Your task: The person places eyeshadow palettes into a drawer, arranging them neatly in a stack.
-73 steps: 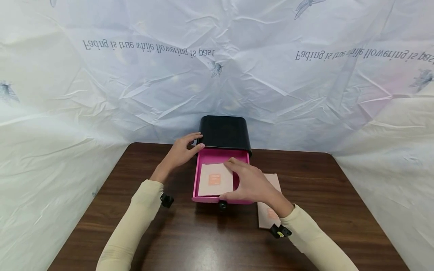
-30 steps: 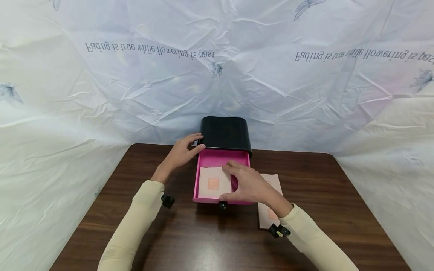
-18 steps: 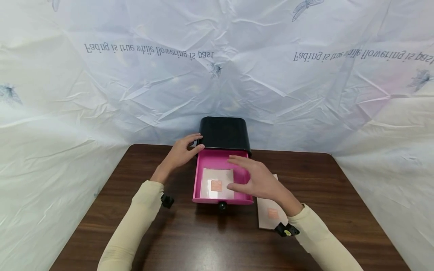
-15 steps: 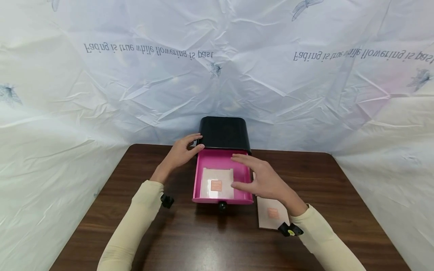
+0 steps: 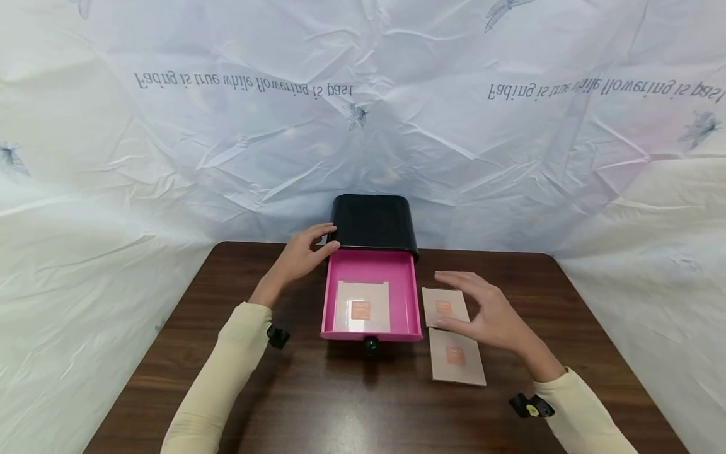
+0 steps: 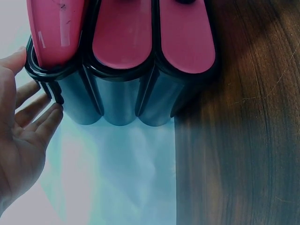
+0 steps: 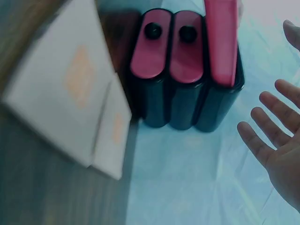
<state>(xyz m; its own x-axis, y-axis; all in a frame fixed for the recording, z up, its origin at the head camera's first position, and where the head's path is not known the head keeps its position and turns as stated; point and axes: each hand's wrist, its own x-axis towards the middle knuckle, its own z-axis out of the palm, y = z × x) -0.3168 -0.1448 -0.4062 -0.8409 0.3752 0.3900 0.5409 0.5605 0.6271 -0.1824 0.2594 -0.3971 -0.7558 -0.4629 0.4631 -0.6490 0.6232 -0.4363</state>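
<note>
A black drawer cabinet [image 5: 374, 221] stands at the back of the table, its pink top drawer [image 5: 403, 277] pulled out. Inside, toward the drawer's front left, lies a flat, square pale-pink case [image 5: 346, 321] with an orange label. My left hand [image 5: 297, 257] rests against the cabinet's left side; in the left wrist view its extended fingers [image 6: 40, 119] touch the black wall. My right hand [image 5: 490, 312], fingers spread and holding nothing, hovers by two similar cases right of the drawer. It partly covers the rear case [image 5: 433, 299]; the front case [image 5: 442, 366] shows fully.
Two shut pink drawers [image 7: 152, 51] sit below the pulled-out one, as the right wrist view shows. A black knob [image 5: 371, 344] sticks out from the top drawer's front. The brown wooden table [image 5: 317, 403] meets a white printed sheet [image 5: 272, 139] behind and at both sides.
My right hand has let go of the case in the drawer and moved right, above the two cases on the table. My left hand has stayed at the cabinet.
</note>
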